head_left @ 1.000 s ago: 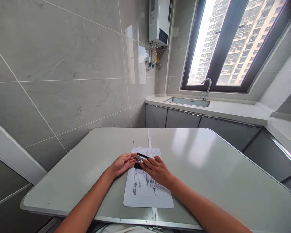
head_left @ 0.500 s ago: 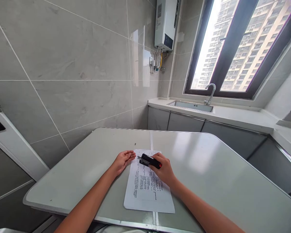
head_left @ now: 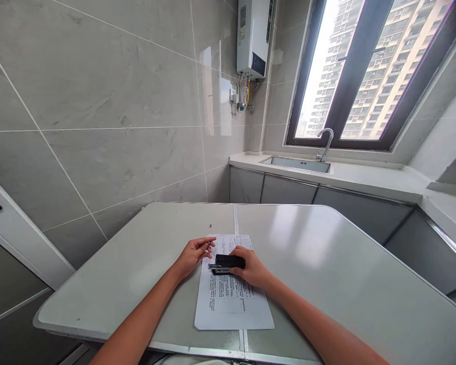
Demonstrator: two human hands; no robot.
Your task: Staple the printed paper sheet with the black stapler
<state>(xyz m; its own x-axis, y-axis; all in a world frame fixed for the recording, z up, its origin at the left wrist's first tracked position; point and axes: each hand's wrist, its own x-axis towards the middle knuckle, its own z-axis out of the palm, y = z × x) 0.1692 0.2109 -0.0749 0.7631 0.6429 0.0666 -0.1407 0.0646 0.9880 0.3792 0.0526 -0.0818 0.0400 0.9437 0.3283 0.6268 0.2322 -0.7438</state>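
Stapler [head_left: 230, 261] is over the far half of the printed paper [head_left: 233, 318], its long axis running from 9 o'clock to 3 o'clock, roughly across the sheet. Its metal rail [head_left: 213, 267] pokes out past the black top at the 9 o'clock end, pointing toward the left hand [head_left: 192, 256]. That hand waits a little round toward 10 o'clock from the rail's tip, near it but apart as far as can be seen. The right hand [head_left: 253, 267] is clamped on the 3 o'clock end, thumb on the near side and fingers over the far side, so it is the closer of the two and the only one clearly in contact with the stapler. The hands are apart from each other, with the stapler between them.

The left hand's fingers are bent toward the thumb; whether something small is pinched there, I cannot tell. A tiny dark bit [head_left: 210, 225] lies on the table [head_left: 117, 289] toward 11 o'clock from the stapler, too small to name. The stapler's back end is hidden by the right hand, and whether its base touches the paper or floats just above is hard to judge. Some of the print is covered too, and the rest is too fine to read.
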